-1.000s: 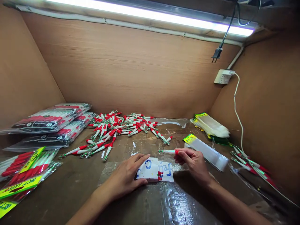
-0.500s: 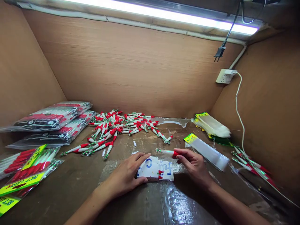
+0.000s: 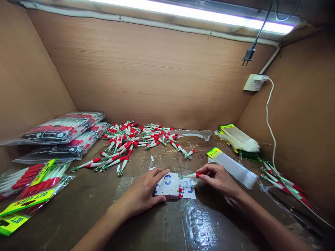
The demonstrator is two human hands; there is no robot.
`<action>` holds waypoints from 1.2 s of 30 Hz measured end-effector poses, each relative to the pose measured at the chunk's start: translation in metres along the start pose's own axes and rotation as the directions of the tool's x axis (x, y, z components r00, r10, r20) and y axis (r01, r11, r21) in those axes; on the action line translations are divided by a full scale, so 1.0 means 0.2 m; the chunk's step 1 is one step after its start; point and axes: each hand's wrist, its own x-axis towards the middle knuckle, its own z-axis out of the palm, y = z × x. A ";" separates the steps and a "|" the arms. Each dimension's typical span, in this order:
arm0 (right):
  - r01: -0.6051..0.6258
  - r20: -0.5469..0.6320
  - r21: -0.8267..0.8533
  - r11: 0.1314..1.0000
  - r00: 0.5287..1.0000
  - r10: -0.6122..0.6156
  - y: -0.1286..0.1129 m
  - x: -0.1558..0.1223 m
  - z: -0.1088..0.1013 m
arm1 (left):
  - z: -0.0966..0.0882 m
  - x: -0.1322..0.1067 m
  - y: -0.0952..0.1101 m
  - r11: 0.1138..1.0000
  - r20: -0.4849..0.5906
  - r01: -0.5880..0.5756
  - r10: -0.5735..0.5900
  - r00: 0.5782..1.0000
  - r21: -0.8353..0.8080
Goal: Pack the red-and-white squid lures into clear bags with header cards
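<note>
My left hand grips the left end of a small white box with blue letters and colored specks, thumb in front and fingers over the top. A printed card flap sticks out from the box's right side, beside some red bits. Between the thumb and fingers of my right hand is a squid lure, held by its red end. Its white body points left, and the green-tinged hook end lies over the card flap, close to the box.
Behind lies a heap of red-and-white lures. On the left are filled plastic bags and yellow-headed lure packs. To the right, empty sleeves, a sleeve stack and several lures lie near a white cable.
My right hand has lowered the lure, bringing its hook end down to the card flap beside the box. My left hand keeps its hold. The whole view has shifted slightly.
</note>
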 end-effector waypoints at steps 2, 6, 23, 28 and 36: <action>-0.020 0.078 -0.038 0.999 0.997 0.023 0.01 0.01 0.02 | 0.00 0.00 0.00 1.000 0.005 0.008 -0.008 1.000 0.000; 0.047 0.095 -0.091 0.995 0.995 -0.038 0.00 0.01 0.15 | 0.01 0.00 0.01 1.000 -0.004 0.014 -0.014 1.000 0.010; 0.365 0.184 -0.210 0.907 0.926 -0.330 -0.01 0.03 0.26 | 0.02 0.01 0.03 0.999 -0.034 -0.034 0.034 0.999 0.004; 0.324 0.136 -0.201 0.925 0.944 -0.301 0.00 0.04 0.26 | 0.04 0.01 0.02 0.999 -0.035 -0.040 0.041 0.999 0.008; 0.384 0.191 -0.189 0.904 0.917 -0.350 -0.02 0.02 0.29 | 0.05 0.01 0.01 0.998 -0.019 -0.053 0.054 0.998 0.044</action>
